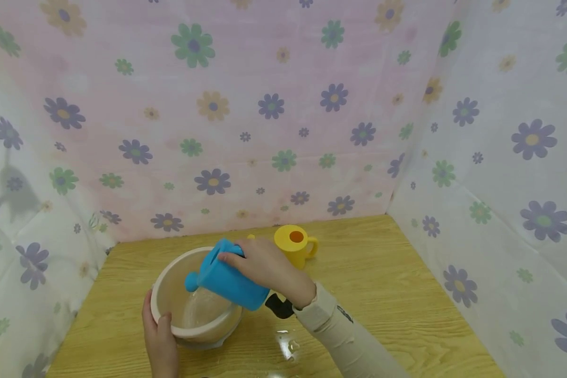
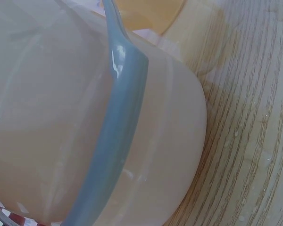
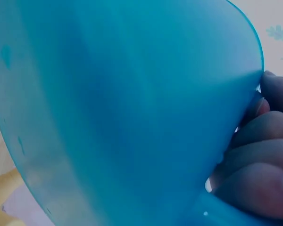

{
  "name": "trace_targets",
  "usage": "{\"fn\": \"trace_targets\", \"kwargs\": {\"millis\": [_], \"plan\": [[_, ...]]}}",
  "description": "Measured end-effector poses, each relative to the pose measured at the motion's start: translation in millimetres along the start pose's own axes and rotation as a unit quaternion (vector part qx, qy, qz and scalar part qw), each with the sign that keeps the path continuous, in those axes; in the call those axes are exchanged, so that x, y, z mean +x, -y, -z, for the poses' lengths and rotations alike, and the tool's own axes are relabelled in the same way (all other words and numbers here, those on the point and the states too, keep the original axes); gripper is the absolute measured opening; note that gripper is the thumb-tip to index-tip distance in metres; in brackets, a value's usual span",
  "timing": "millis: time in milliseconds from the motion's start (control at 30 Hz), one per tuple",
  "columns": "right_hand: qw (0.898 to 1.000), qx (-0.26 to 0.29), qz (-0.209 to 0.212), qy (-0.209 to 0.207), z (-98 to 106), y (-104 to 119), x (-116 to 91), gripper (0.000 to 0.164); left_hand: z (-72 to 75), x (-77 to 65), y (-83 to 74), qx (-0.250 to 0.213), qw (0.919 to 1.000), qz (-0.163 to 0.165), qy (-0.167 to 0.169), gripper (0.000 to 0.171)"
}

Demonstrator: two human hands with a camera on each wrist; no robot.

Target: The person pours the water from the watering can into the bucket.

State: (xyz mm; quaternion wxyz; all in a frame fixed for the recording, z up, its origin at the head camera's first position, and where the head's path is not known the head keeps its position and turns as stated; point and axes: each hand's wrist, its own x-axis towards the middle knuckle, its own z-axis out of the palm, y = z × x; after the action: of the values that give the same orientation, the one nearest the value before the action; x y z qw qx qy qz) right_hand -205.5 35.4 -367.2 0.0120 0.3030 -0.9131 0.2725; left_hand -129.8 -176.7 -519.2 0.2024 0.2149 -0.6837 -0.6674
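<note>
A cream bucket (image 1: 170,278) stands on the wooden table, a little water pooled inside. My left hand (image 1: 160,333) grips its near left rim, thumb over the edge. In the left wrist view the bucket's grey-blue handle (image 2: 115,127) hangs against its outer wall; the hand itself is out of that view. Over the bucket's mouth my right hand (image 1: 269,265) holds a blue watering can (image 1: 231,283), tilted with its round spout head pointing down into the bucket. Up close, the fingers (image 3: 264,129) are curled round the can's handle.
Behind the right hand stands a yellow watering can (image 1: 285,241), its handle to the right. Spilled water (image 1: 289,346) shines on the table (image 1: 382,294) in front. Flower-patterned cloth (image 1: 269,147) walls the table at the back and both sides.
</note>
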Motion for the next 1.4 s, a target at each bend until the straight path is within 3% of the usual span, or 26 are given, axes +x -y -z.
{"fn": "trace_targets", "kwargs": {"millis": [267,433,733,933,1200,1400], "plan": [[0.999,0.029,-0.006,-0.013,-2,-7,-3,0.040,-0.6,-0.9,0.4,-0.003,1.0000,-0.006,-0.003,0.055],[0.996,0.073,-0.018,-0.041,-5,-19,-16,0.042,-0.6,0.7,1.6,0.000,0.9999,-0.015,-0.002,0.056],[0.978,0.146,-0.005,-0.150,-26,-39,-50,0.030,0.3,6.7,1.0,0.002,0.9991,-0.042,0.000,0.057],[0.964,0.138,0.007,-0.227,-45,-62,-67,0.014,0.6,3.6,1.4,-0.001,0.9990,-0.044,-0.004,0.058],[0.960,0.179,-0.020,-0.216,-43,-90,-85,0.009,-0.5,0.5,1.8,-0.020,0.9990,-0.037,-0.014,0.058],[0.950,0.238,-0.049,-0.197,-42,-103,-95,0.010,-0.7,-0.6,0.4,-0.020,0.9992,-0.030,-0.015,0.058]]}}
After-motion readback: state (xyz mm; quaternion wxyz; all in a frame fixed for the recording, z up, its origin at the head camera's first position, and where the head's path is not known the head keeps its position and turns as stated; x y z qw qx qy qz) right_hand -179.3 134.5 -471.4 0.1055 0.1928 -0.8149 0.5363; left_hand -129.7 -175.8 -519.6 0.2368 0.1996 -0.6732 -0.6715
